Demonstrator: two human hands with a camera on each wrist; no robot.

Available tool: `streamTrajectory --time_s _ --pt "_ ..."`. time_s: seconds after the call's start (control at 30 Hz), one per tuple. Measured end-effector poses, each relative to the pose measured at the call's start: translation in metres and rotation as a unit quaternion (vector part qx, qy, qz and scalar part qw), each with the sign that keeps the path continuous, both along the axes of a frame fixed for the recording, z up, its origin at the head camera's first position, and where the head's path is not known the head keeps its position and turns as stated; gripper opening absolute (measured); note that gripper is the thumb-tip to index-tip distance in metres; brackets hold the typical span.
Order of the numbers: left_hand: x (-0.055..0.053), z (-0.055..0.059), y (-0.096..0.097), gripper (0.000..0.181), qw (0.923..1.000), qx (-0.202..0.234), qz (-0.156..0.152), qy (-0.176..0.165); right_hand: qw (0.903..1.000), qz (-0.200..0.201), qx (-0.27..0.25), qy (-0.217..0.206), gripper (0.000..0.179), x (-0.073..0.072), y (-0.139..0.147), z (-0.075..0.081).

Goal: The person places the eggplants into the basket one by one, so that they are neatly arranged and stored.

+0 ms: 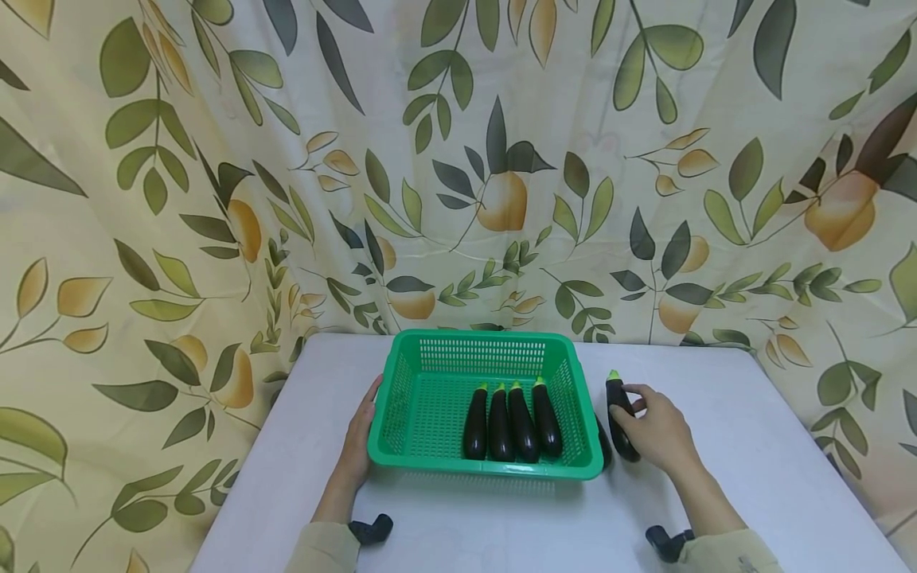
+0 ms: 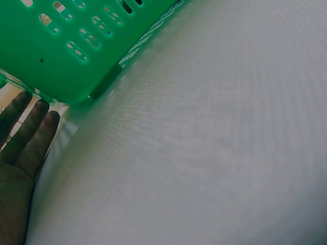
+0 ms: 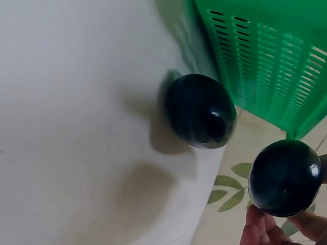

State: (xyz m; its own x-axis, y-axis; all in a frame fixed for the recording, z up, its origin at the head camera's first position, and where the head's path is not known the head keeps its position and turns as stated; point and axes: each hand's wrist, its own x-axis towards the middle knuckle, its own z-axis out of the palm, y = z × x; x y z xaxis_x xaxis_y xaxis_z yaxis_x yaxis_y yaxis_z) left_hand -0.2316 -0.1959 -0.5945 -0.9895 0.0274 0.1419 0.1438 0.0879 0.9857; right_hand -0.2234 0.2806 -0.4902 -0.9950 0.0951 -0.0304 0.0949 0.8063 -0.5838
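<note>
A green plastic basket (image 1: pixel 430 460) stands on the table with several dark eggplants (image 1: pixel 499 426) lying side by side in its right half. My left hand (image 1: pixel 358 442) rests along the basket's left side; in the left wrist view its fingers (image 2: pixel 34 130) look straight against the green wall. Right of the basket, my right hand (image 1: pixel 659 430) grips an eggplant (image 1: pixel 618 394) between thumb and fingers, green stem end pointing away. In the right wrist view this held eggplant (image 3: pixel 285 178) shows its round end. Another eggplant (image 3: pixel 199 111) lies on the table close beside the basket, mostly hidden in the head view.
A white cloth covers the table (image 1: pixel 494 525). Behind it hangs a curtain (image 1: pixel 458 263) printed with leaves and fruit. A dark wrist device (image 1: pixel 371 529) is at the left sleeve, and a similar device (image 1: pixel 668 544) is at the right one.
</note>
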Motion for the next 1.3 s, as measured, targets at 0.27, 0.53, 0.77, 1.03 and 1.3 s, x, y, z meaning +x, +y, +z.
streamTrajectory --time_s 0.27,0.53,0.77,1.03,1.3 --pt "0.0 -0.001 0.0 0.051 1.0 0.004 -0.005 0.0 1.0 0.001 -0.004 0.001 0.059 0.0 -0.004 0.01" --pt "-0.001 0.0 0.0 0.05 1.0 0.001 -0.003 0.004 0.9998 0.006 -0.009 0.017 0.058 0.002 -0.008 0.018" --pt "0.0 0.0 0.001 0.05 1.0 0.0 -0.003 0.001 0.9997 0.008 -0.016 0.019 0.058 0.002 -0.013 0.024" --pt "0.0 0.0 0.0 0.05 1.0 -0.001 -0.003 0.002 0.9992 0.019 -0.02 0.028 0.058 0.001 -0.021 0.032" --pt "-0.001 0.0 -0.001 0.05 1.0 0.003 -0.002 -0.001 0.9989 0.026 -0.017 0.034 0.057 0.0 -0.032 0.036"
